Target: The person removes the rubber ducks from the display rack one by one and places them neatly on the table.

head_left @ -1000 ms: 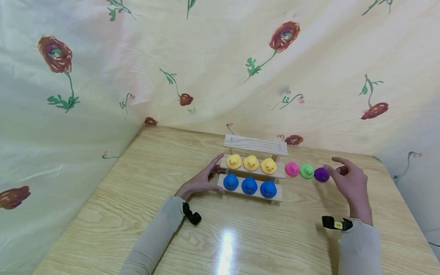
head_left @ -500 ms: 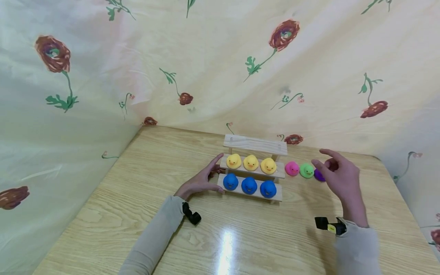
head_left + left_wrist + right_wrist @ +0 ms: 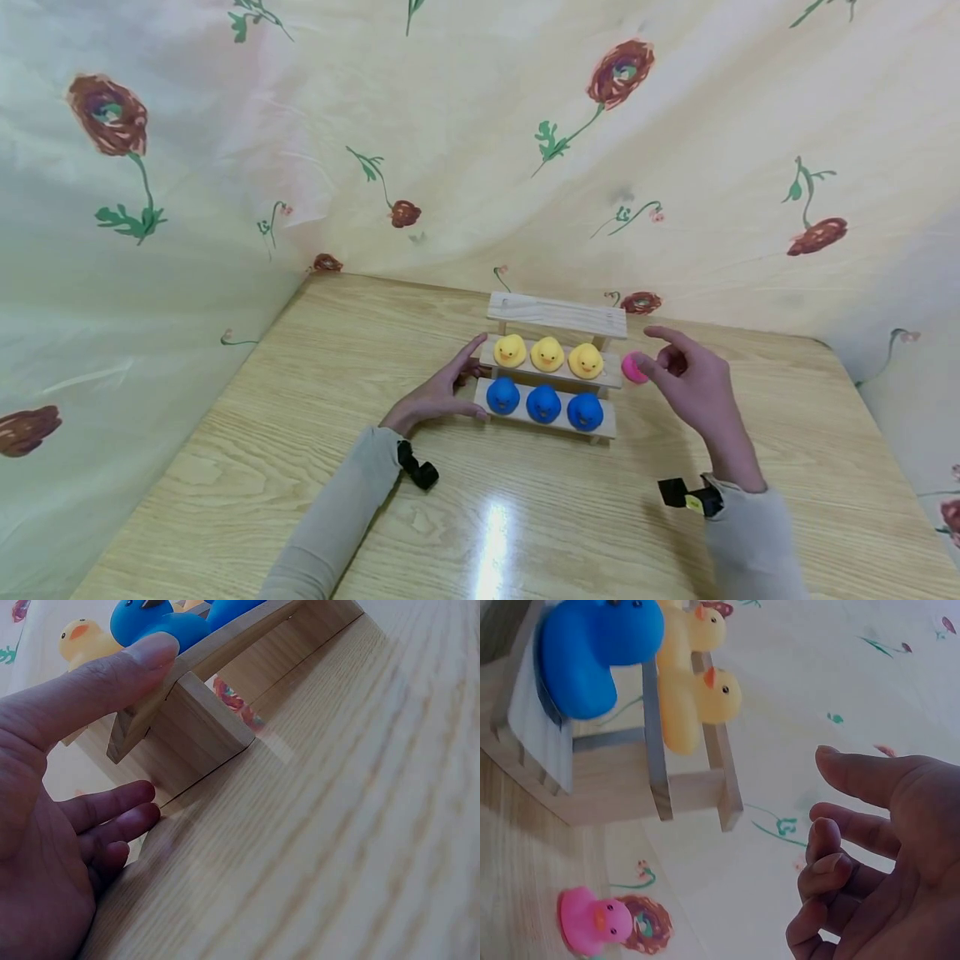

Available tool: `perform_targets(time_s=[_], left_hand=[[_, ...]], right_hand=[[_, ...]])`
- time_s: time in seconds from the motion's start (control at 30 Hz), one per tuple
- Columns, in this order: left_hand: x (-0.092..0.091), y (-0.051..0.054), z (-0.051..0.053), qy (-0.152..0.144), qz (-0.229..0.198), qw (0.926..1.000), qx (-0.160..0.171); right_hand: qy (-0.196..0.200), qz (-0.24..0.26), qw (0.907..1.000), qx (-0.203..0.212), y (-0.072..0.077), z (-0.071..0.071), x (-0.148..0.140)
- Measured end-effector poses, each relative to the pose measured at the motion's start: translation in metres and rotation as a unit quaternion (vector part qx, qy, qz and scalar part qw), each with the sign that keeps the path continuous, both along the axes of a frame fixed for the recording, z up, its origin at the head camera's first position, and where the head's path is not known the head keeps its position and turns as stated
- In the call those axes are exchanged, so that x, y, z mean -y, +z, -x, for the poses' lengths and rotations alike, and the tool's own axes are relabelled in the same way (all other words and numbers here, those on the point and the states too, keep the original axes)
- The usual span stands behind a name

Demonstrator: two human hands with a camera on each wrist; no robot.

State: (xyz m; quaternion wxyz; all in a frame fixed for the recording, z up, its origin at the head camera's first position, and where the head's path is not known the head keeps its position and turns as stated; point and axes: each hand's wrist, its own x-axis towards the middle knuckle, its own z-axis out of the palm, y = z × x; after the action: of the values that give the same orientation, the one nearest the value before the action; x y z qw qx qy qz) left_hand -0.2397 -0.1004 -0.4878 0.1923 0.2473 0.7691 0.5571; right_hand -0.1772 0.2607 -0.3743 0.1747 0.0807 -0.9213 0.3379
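One table (image 3: 570,533), wood-grained. One rack (image 3: 557,313) stands on it: near tier (image 3: 609,421) and middle tier (image 3: 613,372) hold three ducks each and look finished; far tier (image 3: 581,317) is bare, apparently the part left. Left hand (image 3: 438,396): spread at the rack's left end, thumb touching near tier, not closed round it. Right hand (image 3: 693,387): half open, fingers loosely bent, holds nothing. Blue ducks (image 3: 543,404): near. Yellow ducks (image 3: 547,354): middle. Pink duck (image 3: 632,369): on table, right of rack, unplaced, partly hidden by right hand.
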Motion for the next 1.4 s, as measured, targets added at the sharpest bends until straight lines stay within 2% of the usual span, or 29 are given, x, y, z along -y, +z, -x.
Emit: perform_targets(time_s=[0.2, 0.6, 1.0, 1.4], left_hand=[[0.001, 0.0, -0.001, 0.001, 0.002, 1.0, -0.003], [0.001, 0.0, -0.001, 0.001, 0.005, 1.0, -0.001], [0.001, -0.001, -0.001, 0.0, 0.006, 1.0, 0.003], [0.003, -0.003, -0.003, -0.002, 0.009, 1.0, -0.001]], right_hand=[[0.034, 0.004, 0.9993, 0.015, -0.004, 0.001, 0.015], [0.069, -0.003, 0.9968, 0.04, -0.023, 0.007, 0.033], [0.081, -0.018, 0.9943, 0.067, -0.033, 0.011, 0.038], [0.071, -0.03, 0.9953, 0.06, -0.037, 0.009, 0.042]])
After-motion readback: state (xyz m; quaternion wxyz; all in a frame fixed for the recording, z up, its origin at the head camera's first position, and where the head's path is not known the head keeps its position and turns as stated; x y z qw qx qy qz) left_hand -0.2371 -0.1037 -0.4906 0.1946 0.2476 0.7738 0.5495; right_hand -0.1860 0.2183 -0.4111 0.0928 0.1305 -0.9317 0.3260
